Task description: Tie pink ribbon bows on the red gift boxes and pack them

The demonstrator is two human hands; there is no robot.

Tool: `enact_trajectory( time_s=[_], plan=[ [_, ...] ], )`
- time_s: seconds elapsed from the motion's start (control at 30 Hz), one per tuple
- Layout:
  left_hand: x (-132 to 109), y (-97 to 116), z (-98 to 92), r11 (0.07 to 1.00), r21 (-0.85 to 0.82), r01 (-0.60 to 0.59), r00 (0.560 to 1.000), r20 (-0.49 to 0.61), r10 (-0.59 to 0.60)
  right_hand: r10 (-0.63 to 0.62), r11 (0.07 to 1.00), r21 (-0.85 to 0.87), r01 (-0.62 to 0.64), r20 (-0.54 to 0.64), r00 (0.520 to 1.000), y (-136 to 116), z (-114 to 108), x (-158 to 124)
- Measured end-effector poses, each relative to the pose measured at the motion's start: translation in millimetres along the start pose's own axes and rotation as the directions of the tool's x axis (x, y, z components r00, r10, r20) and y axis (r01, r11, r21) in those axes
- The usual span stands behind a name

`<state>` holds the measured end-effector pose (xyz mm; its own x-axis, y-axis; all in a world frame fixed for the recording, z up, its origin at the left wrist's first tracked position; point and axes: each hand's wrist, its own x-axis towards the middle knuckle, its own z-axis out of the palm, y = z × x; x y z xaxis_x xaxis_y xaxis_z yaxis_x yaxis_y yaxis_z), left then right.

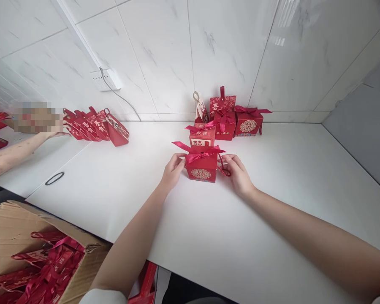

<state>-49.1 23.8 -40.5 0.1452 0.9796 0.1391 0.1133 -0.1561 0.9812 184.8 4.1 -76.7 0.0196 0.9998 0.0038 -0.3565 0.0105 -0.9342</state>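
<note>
A red gift box (201, 171) with a gold round emblem and a ribbon bow (200, 155) on top stands upright on the white table. My left hand (173, 171) is closed on its left side, thumb against the edge. At the box's right side, my right hand (239, 175) pinches the twisted red cord handle (224, 171) between thumb and fingers. Directly behind stands another red box (202, 134) with gold lettering and a bow, partly hidden by the front one.
More red boxes (248, 123) stand against the tiled wall. At left, a co-worker's arm (22, 150) reaches to a row of triangular red boxes (88, 124). A black loop (54, 178) lies on the table. Below left, a cardboard carton (15, 219) holds several red boxes.
</note>
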Motion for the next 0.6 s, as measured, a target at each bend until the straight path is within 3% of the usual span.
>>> enact_trajectory(
  time_s=[0.07,0.17,0.27,0.4,0.5,0.6],
  plan=[
    [3.2,1.2,-4.7,0.995,-0.013,0.098,0.993,0.071,-0.097,0.073,0.996,-0.072,-0.062,0.170,0.983,-8.7,-3.2,4.5],
    [4.3,6.1,-10.7,0.978,-0.048,0.205,0.968,0.160,-0.195,0.188,0.976,-0.174,-0.128,0.389,0.902,-23.2,-8.3,8.5],
    [1.7,13.0,-17.4,0.969,-0.007,0.248,0.943,0.232,-0.240,0.247,0.955,-0.260,-0.142,0.432,0.868,-31.6,-12.9,10.0],
    [0.2,20.0,-30.8,0.938,0.078,0.337,0.875,0.341,-0.343,0.346,0.922,-0.332,-0.200,0.471,0.812,-35.2,-20.1,13.9],
    [3.9,23.7,-42.8,0.935,-0.156,0.320,0.926,0.261,-0.273,0.303,0.936,-0.294,-0.193,0.394,0.867,-40.9,-28.4,20.7],
    [7.9,29.3,-52.6,0.808,-0.533,0.251,0.967,0.105,-0.232,0.249,0.961,-0.201,-0.190,0.330,0.910,-53.3,-37.1,27.4]
  ],
)
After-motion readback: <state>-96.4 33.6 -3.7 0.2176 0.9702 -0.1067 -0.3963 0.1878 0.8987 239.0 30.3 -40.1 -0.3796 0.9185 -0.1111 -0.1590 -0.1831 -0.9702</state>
